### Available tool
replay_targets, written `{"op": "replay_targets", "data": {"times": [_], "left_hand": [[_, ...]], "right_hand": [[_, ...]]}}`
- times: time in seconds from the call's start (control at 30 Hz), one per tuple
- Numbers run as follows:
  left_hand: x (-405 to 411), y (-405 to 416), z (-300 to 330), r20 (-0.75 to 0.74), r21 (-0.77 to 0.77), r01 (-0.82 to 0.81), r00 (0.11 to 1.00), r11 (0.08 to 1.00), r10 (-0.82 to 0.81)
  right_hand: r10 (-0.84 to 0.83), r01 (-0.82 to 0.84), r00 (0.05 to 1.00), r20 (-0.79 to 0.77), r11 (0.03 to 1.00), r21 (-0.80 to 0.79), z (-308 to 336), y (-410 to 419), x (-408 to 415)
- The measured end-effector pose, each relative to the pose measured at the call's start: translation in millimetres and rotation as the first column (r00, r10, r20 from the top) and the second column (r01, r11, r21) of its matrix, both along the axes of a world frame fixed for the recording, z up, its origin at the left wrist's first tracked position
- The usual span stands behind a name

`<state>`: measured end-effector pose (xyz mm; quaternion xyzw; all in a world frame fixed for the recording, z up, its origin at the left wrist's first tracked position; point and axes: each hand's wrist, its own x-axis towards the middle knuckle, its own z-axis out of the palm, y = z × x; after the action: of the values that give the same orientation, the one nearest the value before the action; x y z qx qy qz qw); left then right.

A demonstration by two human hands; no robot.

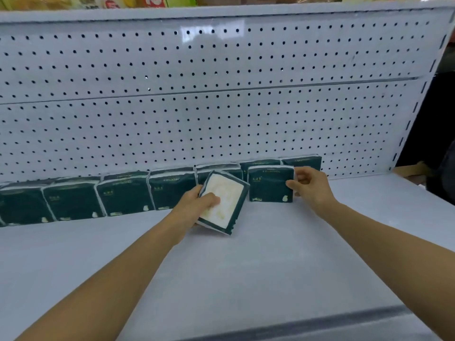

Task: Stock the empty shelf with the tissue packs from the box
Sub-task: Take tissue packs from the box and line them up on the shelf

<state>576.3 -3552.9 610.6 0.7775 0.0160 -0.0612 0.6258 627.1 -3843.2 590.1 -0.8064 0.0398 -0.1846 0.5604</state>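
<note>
Several dark green tissue packs (123, 201) stand in a row along the back of the white shelf (246, 267), against the pegboard. My left hand (197, 205) grips one tilted pack (222, 203), its pale underside facing me, in a gap in the front row. Just to the right, an upright pack (269, 184) stands on the shelf, and my right hand (310, 187) pinches its right edge. More packs stand behind it. The box is not in view.
A white pegboard back panel (209, 94) rises behind the shelf. The shelf above holds colourful goods (147, 1). A slotted upright (416, 107) bounds the shelf on the right, with a brown cardboard corner (408, 171) beyond it.
</note>
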Motion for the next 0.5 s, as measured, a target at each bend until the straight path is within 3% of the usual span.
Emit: {"op": "replay_targets", "data": {"times": [0.5], "left_hand": [[9, -5, 0, -0.025, -0.008, -0.012, 1.000, 1.000, 0.012]], "right_hand": [[-0.043, 0.044, 0.998, 0.036, 0.998, -0.048, -8, 10, 28]]}}
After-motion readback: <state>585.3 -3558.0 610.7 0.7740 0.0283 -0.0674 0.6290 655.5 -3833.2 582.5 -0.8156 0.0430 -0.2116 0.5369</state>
